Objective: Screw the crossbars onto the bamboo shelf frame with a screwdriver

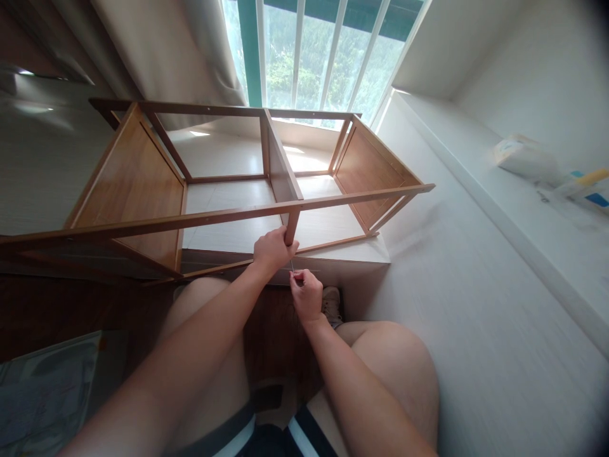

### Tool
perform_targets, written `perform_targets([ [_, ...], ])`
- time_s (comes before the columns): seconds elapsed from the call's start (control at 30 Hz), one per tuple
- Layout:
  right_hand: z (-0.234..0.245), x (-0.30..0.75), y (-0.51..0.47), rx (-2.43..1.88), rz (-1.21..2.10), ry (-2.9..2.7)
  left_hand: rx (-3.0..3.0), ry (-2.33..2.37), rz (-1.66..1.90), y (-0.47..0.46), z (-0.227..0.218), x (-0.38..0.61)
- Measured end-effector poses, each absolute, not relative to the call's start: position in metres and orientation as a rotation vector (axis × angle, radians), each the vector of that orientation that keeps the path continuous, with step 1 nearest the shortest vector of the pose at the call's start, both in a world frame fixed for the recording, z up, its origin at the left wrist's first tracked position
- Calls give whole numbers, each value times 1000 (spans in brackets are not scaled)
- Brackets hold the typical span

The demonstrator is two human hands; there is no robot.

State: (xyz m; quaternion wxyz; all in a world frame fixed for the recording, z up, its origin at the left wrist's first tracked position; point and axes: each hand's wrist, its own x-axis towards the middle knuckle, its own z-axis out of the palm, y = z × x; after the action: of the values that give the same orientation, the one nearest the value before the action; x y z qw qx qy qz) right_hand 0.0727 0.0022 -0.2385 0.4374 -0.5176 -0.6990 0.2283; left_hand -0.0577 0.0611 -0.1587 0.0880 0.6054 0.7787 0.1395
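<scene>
One rod [292,266] is pinched between the fingers of the right hand [307,296] at the near side of the shelf [280,158], whose post [293,223] the left hand [271,250] clamps in its fingers.

A pale ledge [323,219], brighter toward its back edge, carries a wooden frame [280,162]; the frame's near lower rail [333,244] (set at a slant) crosses the ledge's front edge, ending near the front right corner.
</scene>
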Motion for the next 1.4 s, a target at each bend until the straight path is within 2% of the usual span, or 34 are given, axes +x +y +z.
perform_targets([
  [0.47, -232, 72, -1, -1364, 878, -1591, 1782, 2346, 390, 61, -157, -55],
  [0.83, -227, 57, 0, -1209, 1662, -984, 1802, 2359, 393, 61, -156, -54],
  [0.97, -220, 56, -2, -1121, 1851, -808, 1808, 2365, 391, 60, -157, -54],
  [1.13, -214, 55, -3, -1074, 1921, -685, 1822, 2365, 390, 61, -159, -55],
  [1.4, -219, 49, -7, -1102, 1795, -684, 1836, 2374, 369, 62, -159, -55],
])
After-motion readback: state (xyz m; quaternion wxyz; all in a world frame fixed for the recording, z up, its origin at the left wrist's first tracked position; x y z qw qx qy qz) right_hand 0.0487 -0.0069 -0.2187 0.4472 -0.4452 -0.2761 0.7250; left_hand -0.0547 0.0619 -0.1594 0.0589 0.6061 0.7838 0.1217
